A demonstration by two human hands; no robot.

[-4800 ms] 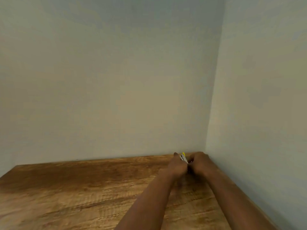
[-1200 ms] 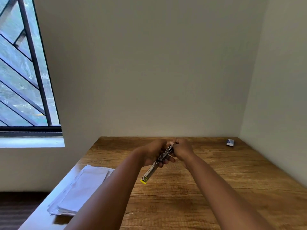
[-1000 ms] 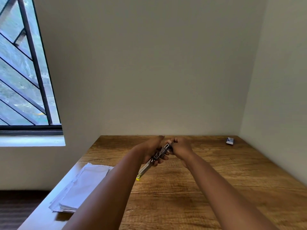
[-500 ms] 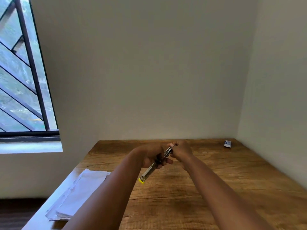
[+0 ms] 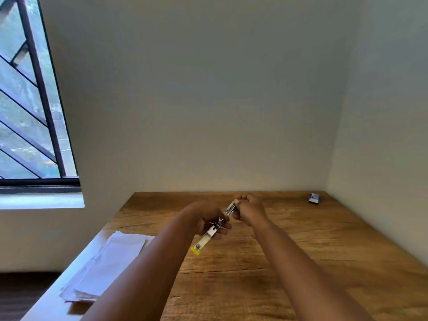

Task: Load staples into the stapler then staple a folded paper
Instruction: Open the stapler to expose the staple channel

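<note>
The left hand (image 5: 209, 220) is gripping the opened stapler (image 5: 214, 229) above the counter (image 5: 301, 262); the right hand (image 5: 249, 208) is pinching its far end. Keeping the staple strip aligned with the channel should help.

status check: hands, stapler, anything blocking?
Left hand grips stapler mid-body, held above table. Right hand pinches its far end. Papers untouched at left edge. Nothing blocking.
</note>
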